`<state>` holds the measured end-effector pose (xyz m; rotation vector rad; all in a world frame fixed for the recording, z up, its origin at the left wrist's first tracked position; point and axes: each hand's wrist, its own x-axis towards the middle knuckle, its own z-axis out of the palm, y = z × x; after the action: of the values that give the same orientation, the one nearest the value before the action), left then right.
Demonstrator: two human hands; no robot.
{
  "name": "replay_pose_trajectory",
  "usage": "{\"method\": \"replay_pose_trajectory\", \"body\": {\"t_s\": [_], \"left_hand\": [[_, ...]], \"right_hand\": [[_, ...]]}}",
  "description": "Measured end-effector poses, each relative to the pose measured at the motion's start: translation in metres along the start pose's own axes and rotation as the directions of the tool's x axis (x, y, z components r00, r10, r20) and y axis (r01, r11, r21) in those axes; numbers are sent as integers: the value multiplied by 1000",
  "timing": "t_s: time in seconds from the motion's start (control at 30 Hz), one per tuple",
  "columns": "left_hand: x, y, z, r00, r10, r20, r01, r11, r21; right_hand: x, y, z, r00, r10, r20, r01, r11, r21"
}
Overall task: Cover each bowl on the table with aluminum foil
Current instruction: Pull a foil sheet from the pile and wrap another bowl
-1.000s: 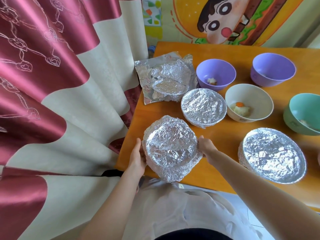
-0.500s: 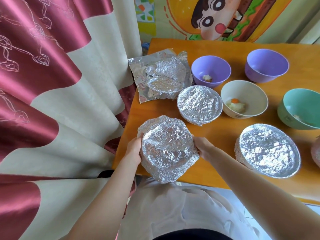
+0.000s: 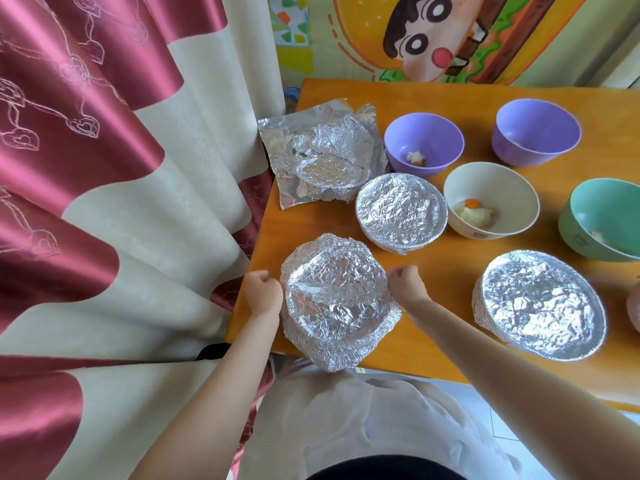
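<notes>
No word, number or brand could be read anywhere. The cream bowl (image 3: 498,192) near the middle of the table (image 3: 450,271) carried a small dark mark low on its near wall. The teal bowl (image 3: 609,209) at the table's right edge bore a similar one. Both marks were too small and blurred to make out. The cartoon picture (image 3: 433,36) beyond the far edge showed no legible lettering.
</notes>
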<state>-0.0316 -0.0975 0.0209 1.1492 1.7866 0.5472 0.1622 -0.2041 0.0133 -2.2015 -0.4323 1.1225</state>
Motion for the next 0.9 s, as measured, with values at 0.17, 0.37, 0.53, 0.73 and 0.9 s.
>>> {"method": "replay_pose_trajectory", "body": {"t_s": [0.17, 0.37, 0.53, 0.73, 0.9], "left_hand": [[-30, 13, -11, 592, 804, 64, -791, 564, 238], [-45, 9, 11, 75, 769, 635, -984, -45, 170], [-31, 5, 10, 423, 588, 689, -876, 69, 478], [-13, -1, 7, 470, 557, 685, -861, 118, 495], [-11, 9, 10, 526, 632, 569, -849, 432, 306]], "right_hand": [[-27, 1, -1, 820, -557, -133, 524, 823, -219], [-27, -5, 16, 539, -820, 193, 787, 410, -461], [-19, 1, 19, 563, -799, 210, 738, 373, -562], [-14, 7, 20, 583, -788, 198, 726, 396, -563], [-18, -1, 17, 704, -691, 167, 688, 604, -401]]}}
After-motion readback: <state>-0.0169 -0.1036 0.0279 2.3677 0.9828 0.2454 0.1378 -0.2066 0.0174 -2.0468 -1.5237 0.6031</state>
